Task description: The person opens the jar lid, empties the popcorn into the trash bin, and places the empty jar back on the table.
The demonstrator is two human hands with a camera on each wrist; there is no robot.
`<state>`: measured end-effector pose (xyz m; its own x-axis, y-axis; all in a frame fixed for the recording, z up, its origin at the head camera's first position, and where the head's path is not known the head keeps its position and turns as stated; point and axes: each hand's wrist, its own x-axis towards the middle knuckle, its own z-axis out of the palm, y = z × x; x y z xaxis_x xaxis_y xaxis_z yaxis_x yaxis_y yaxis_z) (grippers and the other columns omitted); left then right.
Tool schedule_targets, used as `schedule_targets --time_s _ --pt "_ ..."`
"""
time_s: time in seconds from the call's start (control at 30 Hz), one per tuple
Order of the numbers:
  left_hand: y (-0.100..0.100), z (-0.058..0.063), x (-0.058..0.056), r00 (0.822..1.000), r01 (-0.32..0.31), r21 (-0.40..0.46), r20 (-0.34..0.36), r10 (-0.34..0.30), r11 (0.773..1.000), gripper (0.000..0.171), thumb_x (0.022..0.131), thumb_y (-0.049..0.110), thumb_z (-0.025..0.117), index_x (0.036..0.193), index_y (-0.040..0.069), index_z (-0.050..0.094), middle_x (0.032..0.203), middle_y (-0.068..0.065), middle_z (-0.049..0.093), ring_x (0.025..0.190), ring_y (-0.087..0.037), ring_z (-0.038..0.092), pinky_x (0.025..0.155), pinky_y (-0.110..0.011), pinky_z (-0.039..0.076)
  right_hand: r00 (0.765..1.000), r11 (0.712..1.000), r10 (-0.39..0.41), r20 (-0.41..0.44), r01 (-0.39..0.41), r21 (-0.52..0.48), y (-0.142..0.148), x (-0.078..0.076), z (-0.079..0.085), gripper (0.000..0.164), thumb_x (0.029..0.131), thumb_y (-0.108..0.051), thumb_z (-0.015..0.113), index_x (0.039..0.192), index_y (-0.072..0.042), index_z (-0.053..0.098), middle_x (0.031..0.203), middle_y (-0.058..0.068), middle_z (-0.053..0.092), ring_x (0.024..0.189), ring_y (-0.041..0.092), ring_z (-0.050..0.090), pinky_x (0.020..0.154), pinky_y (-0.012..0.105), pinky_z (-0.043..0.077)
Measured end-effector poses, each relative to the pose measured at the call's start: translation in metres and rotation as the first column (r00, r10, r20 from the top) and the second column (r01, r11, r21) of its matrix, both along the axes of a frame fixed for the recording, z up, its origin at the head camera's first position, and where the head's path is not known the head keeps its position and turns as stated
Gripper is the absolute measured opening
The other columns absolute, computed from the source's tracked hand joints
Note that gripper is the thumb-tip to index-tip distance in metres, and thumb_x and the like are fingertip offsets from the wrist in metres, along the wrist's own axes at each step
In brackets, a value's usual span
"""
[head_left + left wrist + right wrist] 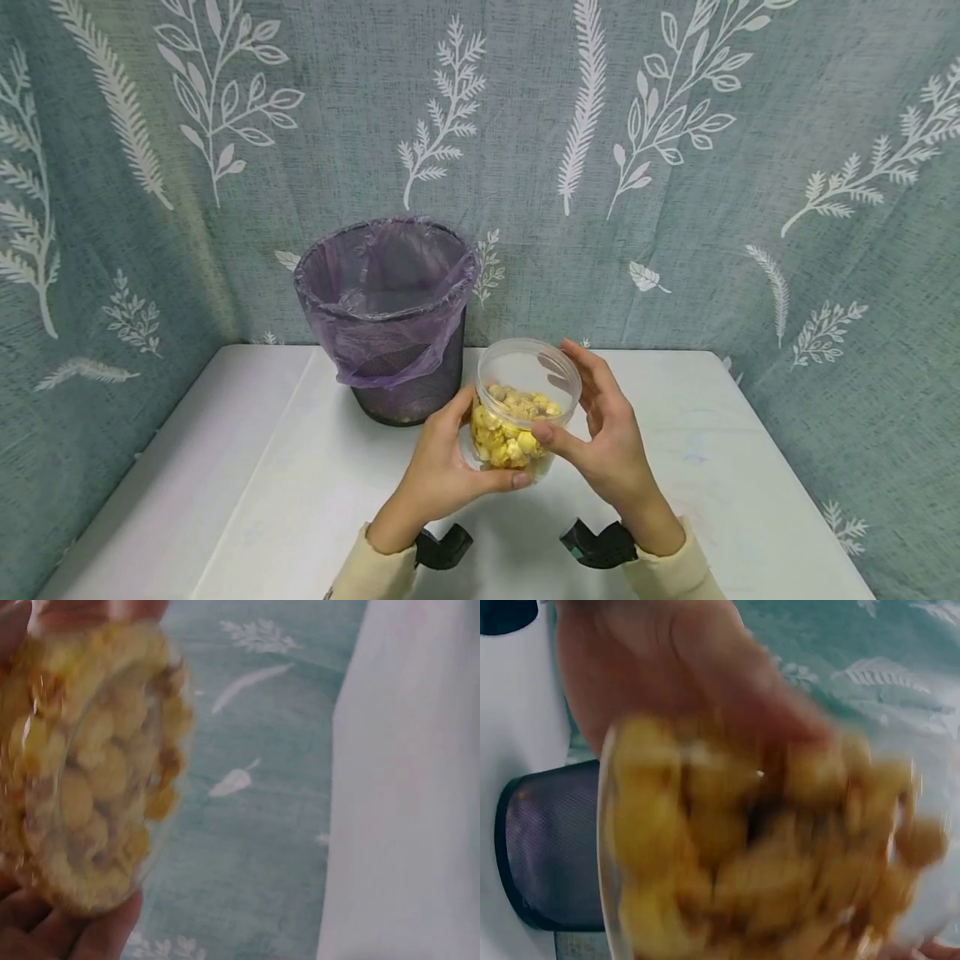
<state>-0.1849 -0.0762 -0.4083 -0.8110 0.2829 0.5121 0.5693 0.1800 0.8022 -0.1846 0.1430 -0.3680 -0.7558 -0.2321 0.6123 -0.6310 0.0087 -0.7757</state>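
Observation:
A clear round plastic jar (513, 437), part filled with yellow popcorn (510, 443), is held above the table, tilted. My left hand (444, 468) grips it low on the left side, thumb across the front near its base. Fingers and thumb of my right hand (611, 429) span the jar's clear top (529, 375) from the right. Whether that top is a lid or an open rim, I cannot tell. In the left wrist view the jar's base (105, 772) shows popcorn pressed behind it. Blurred popcorn fills much of the right wrist view, below the hand (675, 667).
Behind and left of the jar stands a black mesh bin (412, 387) lined with a purple plastic bag (390, 346). It rests on a white table (300, 500). Green-grey cloth (510, 167) with white leaf prints hangs around the back and sides.

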Motion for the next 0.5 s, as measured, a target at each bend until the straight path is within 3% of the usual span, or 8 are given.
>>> schedule_targets --time_s 0.1,0.27,0.4,0.5 --pt "-0.002 0.001 0.0 0.995 0.091 0.031 0.029 -0.092 0.995 0.092 0.069 0.02 0.101 0.147 0.014 0.053 0.134 0.003 0.068 0.123 -0.021 0.065 0.107 -0.044 0.05 0.989 0.988 0.151 0.012 -0.15 -0.048 0.008 -0.004 0.001 0.075 0.096 -0.017 0.08 0.155 0.003 0.038 0.149 0.022 0.051 0.136 0.029 0.053 0.115 0.031 0.042" --pt "-0.005 0.003 0.002 0.971 0.227 0.079 0.054 -0.232 0.971 0.095 0.068 0.01 0.1 0.15 0.012 0.051 0.137 -0.002 0.066 0.126 -0.025 0.062 0.109 -0.044 0.048 0.936 0.936 0.346 0.069 -0.34 -0.087 0.017 -0.007 0.003 0.08 0.098 -0.035 0.077 0.156 0.003 0.037 0.153 0.019 0.049 0.138 0.031 0.051 0.112 0.038 0.046" --pt "-0.007 0.004 0.002 0.951 0.299 0.092 0.053 -0.305 0.95 0.097 0.067 0.006 0.1 0.151 0.013 0.051 0.138 -0.005 0.065 0.127 -0.027 0.061 0.109 -0.045 0.048 0.896 0.899 0.435 0.092 -0.427 -0.1 0.02 -0.008 0.004 0.084 0.099 -0.04 0.074 0.159 0.003 0.033 0.155 0.021 0.046 0.138 0.034 0.051 0.109 0.044 0.05" --pt "-0.007 0.004 0.001 0.953 0.292 0.106 0.046 -0.298 0.951 0.098 0.068 0.004 0.099 0.152 0.014 0.051 0.139 -0.005 0.065 0.127 -0.027 0.061 0.11 -0.045 0.047 0.9 0.9 0.43 0.067 -0.423 -0.103 0.018 -0.008 0.004 0.091 0.099 -0.046 0.073 0.161 0.003 0.029 0.16 0.02 0.042 0.143 0.032 0.047 0.114 0.042 0.045"
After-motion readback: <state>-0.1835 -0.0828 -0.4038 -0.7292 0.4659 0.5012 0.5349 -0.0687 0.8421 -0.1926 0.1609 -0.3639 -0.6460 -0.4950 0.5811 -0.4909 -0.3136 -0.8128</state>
